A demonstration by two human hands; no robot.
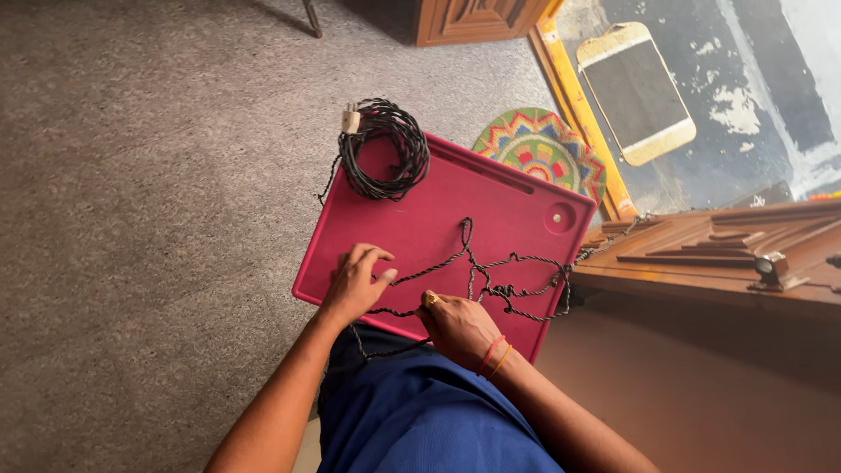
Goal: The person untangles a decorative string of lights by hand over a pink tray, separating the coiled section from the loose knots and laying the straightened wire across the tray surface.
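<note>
The left hand (357,282) lies with fingers spread, pressing the twisted black cord (491,276) onto the red lap tray (438,206); the right hand (457,326) pinches the same cord near its tangle; a coiled bundle (384,149) rests on the tray's far corner; grey carpet (140,219) lies around.

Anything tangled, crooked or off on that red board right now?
Yes. The loose black twisted cord lies knotted in a snarl on the red board ahead of the right hand, while the rest sits in a neat coil overhanging the board's far corner. The left hand presses the cord down.
</note>
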